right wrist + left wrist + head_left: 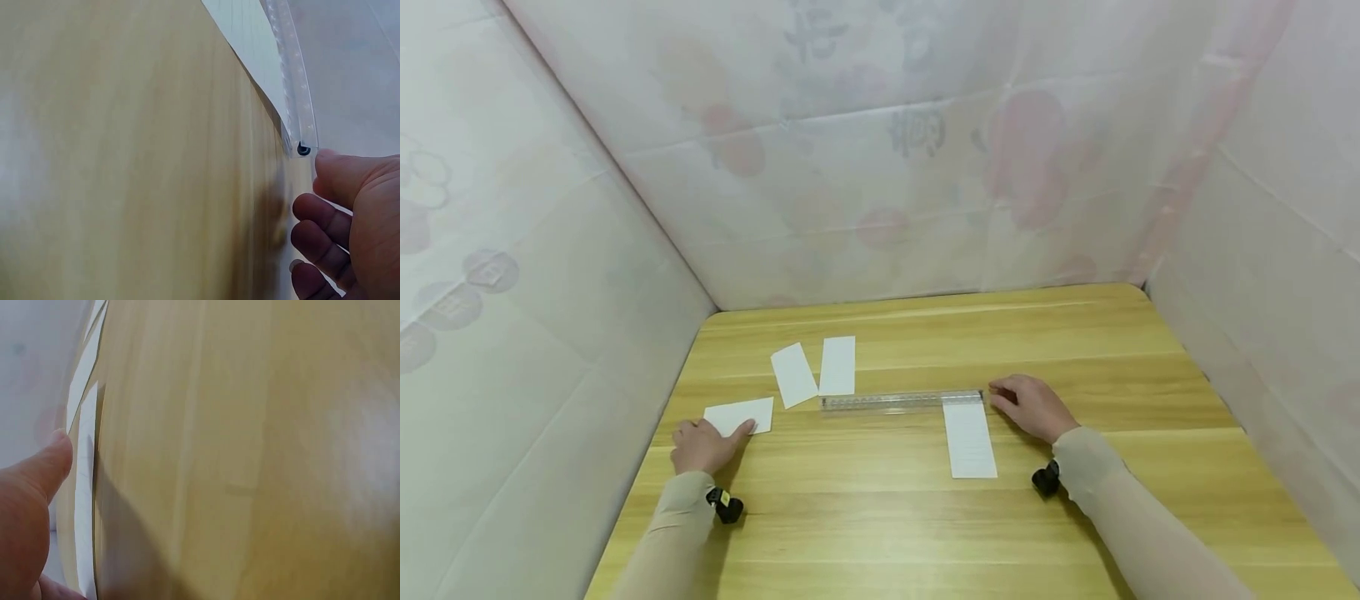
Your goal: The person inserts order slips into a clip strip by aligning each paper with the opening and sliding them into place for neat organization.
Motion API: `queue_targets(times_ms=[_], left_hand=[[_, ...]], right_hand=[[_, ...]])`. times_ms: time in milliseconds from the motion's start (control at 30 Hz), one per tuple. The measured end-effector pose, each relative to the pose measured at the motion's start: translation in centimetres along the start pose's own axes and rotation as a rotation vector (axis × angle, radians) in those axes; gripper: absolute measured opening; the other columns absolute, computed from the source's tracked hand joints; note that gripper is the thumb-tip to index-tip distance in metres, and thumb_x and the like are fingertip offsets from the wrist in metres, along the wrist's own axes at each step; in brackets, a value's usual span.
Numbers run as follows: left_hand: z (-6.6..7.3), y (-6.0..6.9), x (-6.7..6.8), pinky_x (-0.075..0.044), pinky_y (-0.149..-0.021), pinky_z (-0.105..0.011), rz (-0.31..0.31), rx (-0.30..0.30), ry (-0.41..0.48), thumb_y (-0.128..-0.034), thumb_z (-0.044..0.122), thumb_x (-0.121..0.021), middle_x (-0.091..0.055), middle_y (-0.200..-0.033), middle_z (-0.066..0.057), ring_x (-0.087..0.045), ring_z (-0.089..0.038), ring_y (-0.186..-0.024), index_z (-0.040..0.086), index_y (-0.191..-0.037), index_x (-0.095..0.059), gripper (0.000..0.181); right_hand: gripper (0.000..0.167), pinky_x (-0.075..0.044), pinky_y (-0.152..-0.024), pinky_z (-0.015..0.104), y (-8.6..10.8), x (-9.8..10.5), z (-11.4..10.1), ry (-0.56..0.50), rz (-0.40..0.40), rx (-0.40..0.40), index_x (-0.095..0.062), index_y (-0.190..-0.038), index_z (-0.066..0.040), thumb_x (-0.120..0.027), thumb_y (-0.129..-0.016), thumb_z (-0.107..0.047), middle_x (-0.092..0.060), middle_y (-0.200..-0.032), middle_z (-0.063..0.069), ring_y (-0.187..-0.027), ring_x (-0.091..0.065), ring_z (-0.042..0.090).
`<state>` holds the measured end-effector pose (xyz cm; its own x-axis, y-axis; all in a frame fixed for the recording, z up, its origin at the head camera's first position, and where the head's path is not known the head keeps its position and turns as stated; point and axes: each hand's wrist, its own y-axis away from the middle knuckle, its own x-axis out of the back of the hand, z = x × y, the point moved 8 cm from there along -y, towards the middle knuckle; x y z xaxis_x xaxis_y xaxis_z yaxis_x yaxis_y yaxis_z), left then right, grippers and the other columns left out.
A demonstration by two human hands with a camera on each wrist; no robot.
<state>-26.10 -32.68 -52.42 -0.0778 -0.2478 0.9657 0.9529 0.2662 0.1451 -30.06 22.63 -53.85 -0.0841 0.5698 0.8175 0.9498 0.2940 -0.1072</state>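
Note:
In the head view my left hand rests over a white paper slip on the table's left side, thumb stretched along its near edge. The left wrist view shows the straight thumb beside the slip; the other fingers are mostly out of sight. A long clear plastic strip, ruler-like with dark ends, lies across the middle. Under its right end runs the top of a lined paper slip. My right hand is just beyond that end, fingers loosely bent and holding nothing; the thumb is close to the strip's dark tip.
Two more white slips, one tilted and one nearly straight, lie behind the strip's left end. The wooden table is bounded by pale printed cloth walls at the back and sides.

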Motion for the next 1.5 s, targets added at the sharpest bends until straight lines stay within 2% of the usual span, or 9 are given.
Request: queue_targets(times_ms=[133, 233, 333, 500, 600, 833, 1000, 1233, 1500], left_hand=[[0.1, -0.3, -0.3, -0.041, -0.074, -0.063, -0.005, 0.032, 0.017, -0.0788, 0.082, -0.041, -0.035, -0.117, -0.044, -0.037, -0.056, -0.106, -0.024, -0.115, -0.045, 0.113], [0.2, -0.4, -0.3, -0.040, -0.074, -0.062, -0.009, 0.048, 0.028, -0.0797, 0.082, -0.040, -0.036, -0.114, -0.044, -0.038, -0.055, -0.105, -0.024, -0.115, -0.047, 0.111], [0.4, -0.2, -0.2, -0.041, -0.070, -0.057, -0.001, 0.056, 0.032, -0.0812, 0.078, -0.045, -0.038, -0.108, -0.041, -0.039, -0.051, -0.098, -0.021, -0.106, -0.051, 0.102], [0.6, -0.1, 0.2, -0.040, -0.066, -0.052, 0.034, 0.062, 0.024, -0.0822, 0.070, -0.055, -0.040, -0.100, -0.038, -0.040, -0.047, -0.091, -0.014, -0.088, -0.051, 0.084], [0.6, 0.0, 0.2, -0.040, -0.066, -0.051, 0.044, 0.061, 0.031, -0.0825, 0.067, -0.057, -0.039, -0.097, -0.036, -0.039, -0.046, -0.089, -0.013, -0.086, -0.049, 0.080], [0.2, 0.2, 0.0, -0.039, -0.067, -0.053, 0.057, 0.069, 0.072, -0.0835, 0.063, -0.060, -0.037, -0.099, -0.036, -0.037, -0.047, -0.090, -0.017, -0.096, -0.050, 0.081], [0.2, 0.2, 0.0, -0.039, -0.068, -0.053, 0.060, 0.066, 0.083, -0.0840, 0.062, -0.060, -0.037, -0.104, -0.038, -0.037, -0.048, -0.092, -0.019, -0.104, -0.050, 0.084], [0.0, 0.3, -0.1, -0.039, -0.070, -0.055, 0.068, 0.064, 0.078, -0.0844, 0.061, -0.061, -0.037, -0.108, -0.040, -0.037, -0.050, -0.094, -0.020, -0.107, -0.050, 0.085], [0.1, 0.4, 0.0, -0.039, -0.069, -0.053, 0.085, 0.061, 0.079, -0.0840, 0.059, -0.062, -0.038, -0.104, -0.038, -0.037, -0.049, -0.092, -0.022, -0.109, -0.049, 0.086]], right_hand=[[0.037, -0.049, -0.085, 0.046, -0.1, 0.1, -0.1, -0.038, 0.001, -0.022, -0.066, -0.122, -0.007, -0.062, -0.094, -0.032, -0.066, -0.112, 0.006, -0.101, -0.061, 0.024], [0.040, -0.049, -0.086, 0.046, -0.2, 0.0, 0.2, -0.093, 0.001, -0.062, -0.065, -0.124, -0.007, -0.061, -0.095, -0.035, -0.066, -0.113, 0.005, -0.101, -0.061, 0.023], [0.041, -0.048, -0.088, 0.048, -0.4, -0.1, 0.2, -0.119, 0.001, -0.083, -0.064, -0.124, -0.007, -0.061, -0.095, -0.036, -0.065, -0.114, 0.007, -0.104, -0.060, 0.025], [0.036, -0.047, -0.088, 0.048, -0.7, -0.1, -0.4, -0.093, 0.010, -0.078, -0.066, -0.121, -0.009, -0.062, -0.094, -0.033, -0.065, -0.114, 0.006, -0.104, -0.060, 0.026], [0.031, -0.048, -0.087, 0.047, -0.7, 0.0, -1.1, -0.075, 0.018, -0.069, -0.068, -0.118, -0.011, -0.064, -0.094, -0.030, -0.064, -0.112, 0.004, -0.102, -0.059, 0.024], [0.027, -0.049, -0.084, 0.047, -1.3, 0.4, -3.6, -0.058, 0.008, -0.032, -0.069, -0.115, -0.012, -0.065, -0.093, -0.026, -0.064, -0.112, 0.003, -0.101, -0.060, 0.026], [0.025, -0.051, -0.080, 0.043, -1.7, 0.0, -4.7, -0.049, -0.021, -0.022, -0.069, -0.115, -0.011, -0.065, -0.093, -0.023, -0.064, -0.110, 0.002, -0.097, -0.060, 0.023], [0.024, -0.051, -0.074, 0.037, -2.2, -1.0, -5.6, 0.026, -0.034, 0.023, -0.070, -0.112, -0.008, -0.066, -0.092, -0.020, -0.064, -0.104, 0.002, -0.087, -0.059, 0.016], [0.015, -0.050, -0.075, 0.038, -2.3, -1.4, -5.9, 0.050, -0.007, 0.002, -0.074, -0.103, -0.011, -0.068, -0.091, -0.017, -0.064, -0.096, -0.001, -0.086, -0.059, 0.017]])
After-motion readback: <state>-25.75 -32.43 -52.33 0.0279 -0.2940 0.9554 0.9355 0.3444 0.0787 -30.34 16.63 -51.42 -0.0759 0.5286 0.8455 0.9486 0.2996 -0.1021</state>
